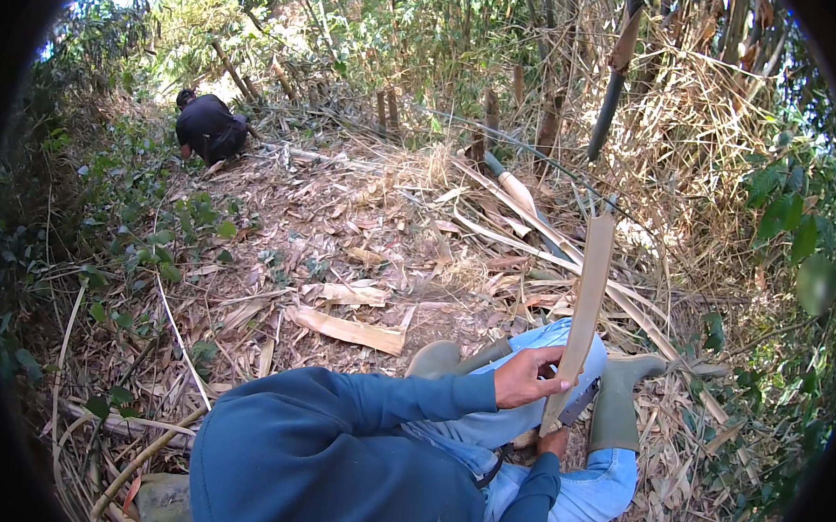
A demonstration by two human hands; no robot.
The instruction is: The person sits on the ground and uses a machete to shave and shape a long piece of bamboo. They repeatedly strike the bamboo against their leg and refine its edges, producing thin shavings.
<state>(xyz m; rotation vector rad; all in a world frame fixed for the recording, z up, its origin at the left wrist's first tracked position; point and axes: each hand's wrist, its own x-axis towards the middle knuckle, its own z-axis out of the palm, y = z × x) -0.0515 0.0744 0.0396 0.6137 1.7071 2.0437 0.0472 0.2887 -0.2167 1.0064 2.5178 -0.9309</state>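
My left hand (pixel 527 376) is closed round the lower part of a long, flat, pale bamboo strip (pixel 591 287), which stands nearly upright and leans slightly right at its top. Below it, my right hand (pixel 553 441) is closed near the strip's lower end. Beside the strip, just above that hand, shows the dark blade of a knife (pixel 578 406); its handle is hidden in my right fingers. The strip and blade are in front of my bent legs in blue jeans (pixel 604 488) and green rubber boots (pixel 616 400).
Dry, pale sheath pieces (pixel 350 328) lie on the leaf-strewn ground ahead. Long split bamboo pieces (pixel 523 196) lie to the right, below a hanging dark stalk (pixel 608 111). Farther off at the left, a person in dark clothes (pixel 207 126) crouches. Bushes (pixel 148 240) line the left side.
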